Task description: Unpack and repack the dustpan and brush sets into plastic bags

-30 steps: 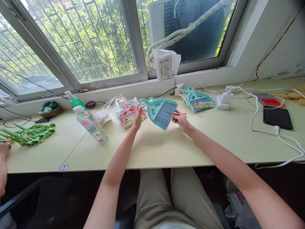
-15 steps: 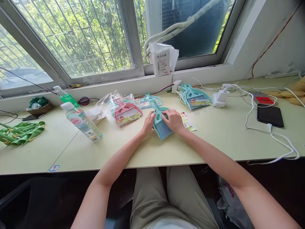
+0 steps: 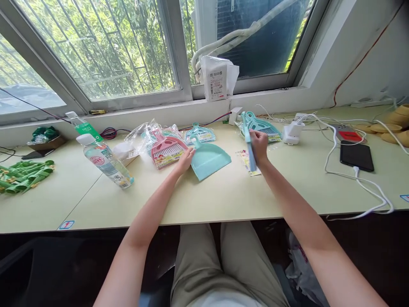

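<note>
A mint-green dustpan (image 3: 211,158) lies on the table, its pan toward the front right. My left hand (image 3: 186,159) is closed on its left edge near the handle. To the right, my right hand (image 3: 259,145) grips a small mint-green brush (image 3: 250,147), held upright and seen edge-on. A printed card (image 3: 244,161) lies under and beside the brush. Left of my left hand sits a pink dustpan and brush set (image 3: 168,151) with a card. Behind the dustpan is another mint set (image 3: 200,134), and a bagged mint set (image 3: 263,128) lies behind my right hand.
Two bottles stand at the left, the nearer one (image 3: 105,162) tilted in view. Green plastic pieces (image 3: 27,175) lie farther left. At the right are a white charger (image 3: 292,132), looping cables and a black phone (image 3: 356,155). A white package (image 3: 219,79) stands on the sill.
The brush has come apart from the dustpan and moved right and up in my right hand. My left hand has shifted slightly left, and the dustpan's bare pan now shows.
</note>
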`<state>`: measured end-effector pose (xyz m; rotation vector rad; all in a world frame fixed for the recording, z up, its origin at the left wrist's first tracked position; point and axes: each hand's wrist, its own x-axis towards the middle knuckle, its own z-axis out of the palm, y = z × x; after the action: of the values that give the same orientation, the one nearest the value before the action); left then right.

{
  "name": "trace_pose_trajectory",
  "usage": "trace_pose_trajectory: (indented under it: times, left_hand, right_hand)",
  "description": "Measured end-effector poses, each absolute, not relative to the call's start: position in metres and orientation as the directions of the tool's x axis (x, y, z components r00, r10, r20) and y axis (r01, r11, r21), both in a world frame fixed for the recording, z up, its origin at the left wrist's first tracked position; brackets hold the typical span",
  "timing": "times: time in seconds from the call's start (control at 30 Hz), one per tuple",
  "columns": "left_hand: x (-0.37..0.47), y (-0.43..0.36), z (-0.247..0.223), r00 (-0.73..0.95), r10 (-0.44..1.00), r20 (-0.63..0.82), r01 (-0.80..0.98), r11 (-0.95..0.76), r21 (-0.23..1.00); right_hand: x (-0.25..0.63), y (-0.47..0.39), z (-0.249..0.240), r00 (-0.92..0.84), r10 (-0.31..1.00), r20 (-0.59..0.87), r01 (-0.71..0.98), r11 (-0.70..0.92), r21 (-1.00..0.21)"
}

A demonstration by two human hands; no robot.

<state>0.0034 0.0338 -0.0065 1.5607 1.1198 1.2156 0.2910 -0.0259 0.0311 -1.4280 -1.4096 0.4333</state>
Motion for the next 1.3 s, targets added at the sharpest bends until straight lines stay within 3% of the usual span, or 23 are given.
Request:
trace_pose_trajectory:
  times: [0.07,0.13,0.23,0.43,0.53,0.63,0.93,1.1,1.2,1.3]
  left_hand:
    - [-0.009,0.040,-0.005,0.185,0.952,0.243,0.320,-0.292,0.902]
    - [-0.015,0.042,-0.003,0.191,0.950,0.247,0.446,-0.308,0.841]
    - [-0.015,0.038,0.003,0.120,0.964,0.238,0.596,-0.262,0.759]
    - [-0.006,0.023,0.017,0.139,0.981,0.133,0.921,-0.178,0.347]
    - [-0.005,0.022,0.012,0.187,0.978,0.094,0.942,-0.205,0.266]
    - [-0.004,0.025,0.005,0.207,0.969,0.135,0.914,-0.241,0.326]
    - [-0.009,0.037,0.001,0.099,0.970,0.221,0.674,-0.229,0.702]
    - [-0.010,0.039,0.001,0.069,0.970,0.233,0.529,-0.233,0.816]
    - [-0.002,0.034,0.005,0.080,0.979,0.189,0.408,-0.205,0.890]
    - [0.011,0.023,0.008,0.190,0.969,0.156,0.294,-0.208,0.933]
  right_hand:
    - [0.300,-0.019,0.027,0.315,0.845,0.431,0.700,0.100,-0.707]
    - [0.303,-0.013,0.018,0.287,0.858,0.427,0.870,-0.047,-0.490]
    - [0.304,-0.010,0.004,0.192,0.927,0.322,0.964,-0.117,-0.238]
    - [0.314,-0.005,-0.004,0.144,0.943,0.301,0.984,-0.105,-0.142]
    - [0.322,0.001,-0.009,0.141,0.960,0.241,0.986,-0.114,-0.120]
    - [0.328,0.005,-0.012,0.128,0.960,0.249,0.986,-0.096,-0.136]
    - [0.327,0.001,-0.007,0.034,0.960,0.277,0.989,0.007,-0.145]
    - [0.320,-0.004,0.014,0.080,0.837,0.542,0.904,0.168,-0.394]
    - [0.302,-0.010,0.022,0.050,0.809,0.585,0.769,0.343,-0.539]
    - [0.270,-0.021,0.017,-0.026,0.822,0.568,0.703,0.419,-0.574]
